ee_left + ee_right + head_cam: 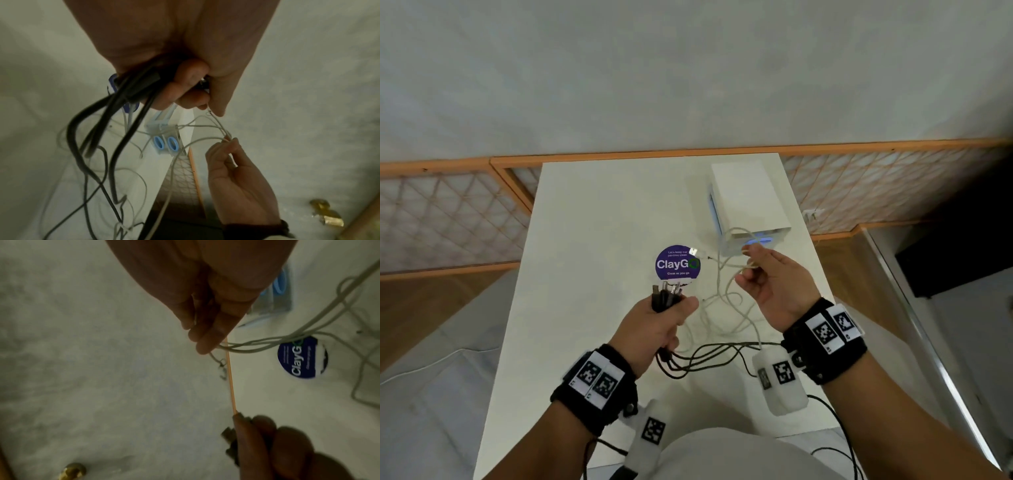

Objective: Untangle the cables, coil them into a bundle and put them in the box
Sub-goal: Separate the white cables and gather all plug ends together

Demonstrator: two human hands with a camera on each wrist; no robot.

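Observation:
My left hand [666, 317] grips a bundle of black cables [666, 298] with their plugs sticking up above the fist; the black strands [96, 123] trail down below it in loops over the white table [592, 219]. My right hand [763, 274] pinches several strands of thin white cable [748, 257] between thumb and fingers, raised above the table just in front of the box. The white cable [267, 342] runs off in tangled loops on the table, its USB plug [697, 253] lying on the purple sticker. The white box [748, 202] stands at the back right.
A round purple ClayGO sticker [677, 264] sits mid-table. Blue-ringed holes [164, 142] show on the box's near end. A lattice screen with an orange wooden rail [465, 164] runs behind the table. Black wrist-camera leads [835, 421] hang near my lap.

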